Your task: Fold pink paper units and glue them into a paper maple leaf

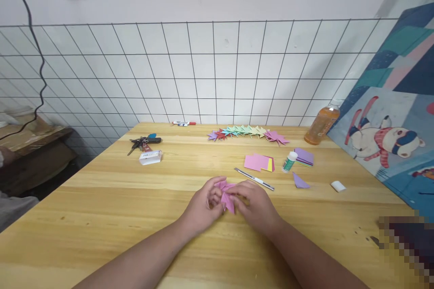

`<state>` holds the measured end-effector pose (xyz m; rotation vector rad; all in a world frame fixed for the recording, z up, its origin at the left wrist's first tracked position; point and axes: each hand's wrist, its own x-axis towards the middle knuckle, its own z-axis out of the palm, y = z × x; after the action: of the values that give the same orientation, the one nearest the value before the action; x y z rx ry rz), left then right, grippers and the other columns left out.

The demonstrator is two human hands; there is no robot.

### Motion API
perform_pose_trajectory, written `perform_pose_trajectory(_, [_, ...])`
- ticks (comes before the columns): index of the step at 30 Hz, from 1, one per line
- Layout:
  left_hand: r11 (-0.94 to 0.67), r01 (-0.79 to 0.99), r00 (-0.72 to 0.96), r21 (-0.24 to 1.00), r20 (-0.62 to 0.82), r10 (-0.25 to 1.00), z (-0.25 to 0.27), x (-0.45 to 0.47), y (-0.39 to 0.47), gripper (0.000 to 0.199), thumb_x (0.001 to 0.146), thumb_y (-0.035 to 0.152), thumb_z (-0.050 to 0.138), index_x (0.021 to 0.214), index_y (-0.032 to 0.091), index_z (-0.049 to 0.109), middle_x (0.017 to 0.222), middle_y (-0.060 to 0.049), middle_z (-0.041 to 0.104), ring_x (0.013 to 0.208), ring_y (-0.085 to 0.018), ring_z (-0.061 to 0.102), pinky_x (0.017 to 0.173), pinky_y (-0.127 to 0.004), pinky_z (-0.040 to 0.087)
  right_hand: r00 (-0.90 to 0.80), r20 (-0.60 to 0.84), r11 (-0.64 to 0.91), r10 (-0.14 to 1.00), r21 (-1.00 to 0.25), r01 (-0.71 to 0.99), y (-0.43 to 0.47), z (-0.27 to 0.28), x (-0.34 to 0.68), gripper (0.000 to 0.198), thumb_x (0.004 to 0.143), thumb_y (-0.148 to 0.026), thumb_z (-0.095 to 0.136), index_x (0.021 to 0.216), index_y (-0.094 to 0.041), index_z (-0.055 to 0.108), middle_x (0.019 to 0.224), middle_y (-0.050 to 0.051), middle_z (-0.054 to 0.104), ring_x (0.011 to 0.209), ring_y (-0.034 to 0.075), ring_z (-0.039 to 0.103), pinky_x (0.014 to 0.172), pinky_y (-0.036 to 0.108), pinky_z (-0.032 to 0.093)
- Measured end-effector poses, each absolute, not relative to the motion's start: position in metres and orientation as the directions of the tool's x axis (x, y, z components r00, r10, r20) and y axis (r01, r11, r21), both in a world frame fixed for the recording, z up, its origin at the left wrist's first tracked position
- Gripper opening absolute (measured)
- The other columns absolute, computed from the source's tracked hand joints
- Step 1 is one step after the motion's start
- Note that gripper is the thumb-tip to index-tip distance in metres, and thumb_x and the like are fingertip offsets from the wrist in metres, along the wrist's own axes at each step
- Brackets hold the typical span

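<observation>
A pink folded paper piece (pixel 228 202) with pointed tips is between my two hands, just over the front middle of the table. My left hand (pixel 206 201) curls around its left side, fingers closed on it. From the right, my right hand (pixel 253 203) pinches the same paper with thumb and fingertips. Part of the folded paper is hidden behind the fingers. A utility knife (pixel 254 179) lies just beyond my right hand. Past it are pink and yellow paper sheets (pixel 257 162).
A row of colourful folded paper pieces (pixel 244 132) lies at the back. Right of the sheets are a glue stick (pixel 289 162), purple paper (pixel 304 156), a purple triangle (pixel 300 181), a white cap (pixel 338 186) and a bottle (pixel 322 123). Keys (pixel 144 142), a small box (pixel 150 157) and a marker (pixel 184 123) lie left.
</observation>
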<state>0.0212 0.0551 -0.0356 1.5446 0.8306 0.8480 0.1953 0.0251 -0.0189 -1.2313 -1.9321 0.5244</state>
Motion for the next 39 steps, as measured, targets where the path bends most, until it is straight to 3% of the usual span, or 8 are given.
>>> perform_pose_trajectory(5, [-0.047,0.054,0.546,0.997,0.01,0.838,-0.032,0.02,0.057,0.026,0.073,0.035,0.064,0.087,0.014,0.06,0.072,-0.003,0.061,0.065,-0.013,0.056,0.062,-0.023,0.042,-0.093,0.158,0.174,0.983,-0.961,0.216,0.029,-0.026,0.192,0.018,0.079,-0.034,0.055,0.084,-0.019,0.064,0.074,0.003,0.064,0.064,0.014,0.058,0.056,0.025,0.046])
perform_pose_trajectory(8, [-0.014,0.092,0.554,0.996,-0.04,0.832,-0.032,0.02,0.057,0.028,0.075,0.042,0.06,0.071,0.014,0.059,0.064,-0.002,0.062,0.059,-0.012,0.056,0.059,-0.023,0.043,-0.084,0.052,0.057,0.995,-0.997,0.054,0.03,-0.029,0.189,0.021,0.077,-0.037,0.057,0.09,-0.02,0.056,0.062,-0.004,0.056,0.05,0.01,0.051,0.047,0.022,0.042])
perform_pose_trajectory(12, [0.021,0.157,0.531,0.987,-0.102,0.841,-0.035,0.021,0.055,0.029,0.076,0.044,0.057,0.075,0.015,0.059,0.062,-0.002,0.064,0.054,-0.013,0.057,0.055,-0.023,0.043,-0.045,0.153,0.16,0.987,-0.954,0.253,0.027,-0.028,0.189,0.008,0.078,-0.028,0.056,0.079,-0.02,0.056,0.064,-0.002,0.058,0.056,0.011,0.054,0.054,0.023,0.044])
perform_pose_trajectory(17, [-0.24,0.29,0.542,0.926,0.048,0.839,-0.035,0.019,0.053,0.025,0.081,0.036,0.051,0.074,0.017,0.066,0.064,-0.001,0.064,0.057,-0.013,0.055,0.056,-0.022,0.04,-0.118,0.179,0.214,0.977,-0.853,0.476,0.022,-0.022,0.189,0.023,0.074,-0.026,0.059,0.097,-0.024,0.061,0.086,0.003,0.067,0.076,0.017,0.062,0.065,0.027,0.048])
perform_pose_trajectory(21, [-0.335,0.334,0.543,0.881,0.111,0.832,-0.033,0.018,0.054,0.024,0.08,0.032,0.051,0.068,0.019,0.068,0.06,0.001,0.062,0.056,-0.013,0.054,0.057,-0.021,0.039,-0.168,0.134,0.199,0.977,-0.862,0.466,0.023,-0.024,0.188,0.021,0.075,-0.022,0.057,0.095,-0.024,0.062,0.081,0.002,0.068,0.072,0.016,0.063,0.067,0.027,0.049])
perform_pose_trajectory(31, [0.007,0.149,0.481,0.989,-0.079,0.873,-0.036,0.019,0.059,0.024,0.076,0.038,0.057,0.087,0.016,0.061,0.068,-0.001,0.064,0.059,-0.013,0.057,0.057,-0.022,0.044,-0.12,0.102,0.139,0.987,-0.921,0.364,0.031,-0.029,0.195,0.017,0.078,-0.019,0.049,0.09,-0.019,0.06,0.074,0.001,0.064,0.066,0.013,0.06,0.061,0.024,0.046])
perform_pose_trajectory(35, [0.149,0.056,0.472,0.987,-0.158,0.868,-0.03,0.02,0.063,0.033,0.07,0.041,0.065,0.087,0.014,0.061,0.069,-0.002,0.064,0.056,-0.011,0.057,0.055,-0.022,0.045,-0.157,0.222,0.271,0.962,-0.828,0.491,0.027,-0.023,0.199,0.027,0.081,-0.016,0.046,0.106,-0.023,0.053,0.075,-0.002,0.065,0.065,0.013,0.059,0.062,0.024,0.046])
perform_pose_trajectory(39, [0.224,-0.021,0.473,0.974,-0.188,0.861,-0.025,0.018,0.065,0.033,0.067,0.041,0.069,0.083,0.013,0.062,0.069,-0.001,0.062,0.057,-0.01,0.056,0.055,-0.02,0.046,-0.298,0.378,0.481,0.877,-0.671,0.564,0.026,-0.023,0.203,0.038,0.077,-0.003,0.041,0.099,-0.027,0.061,0.097,0.0,0.066,0.09,0.015,0.059,0.081,0.028,0.045])
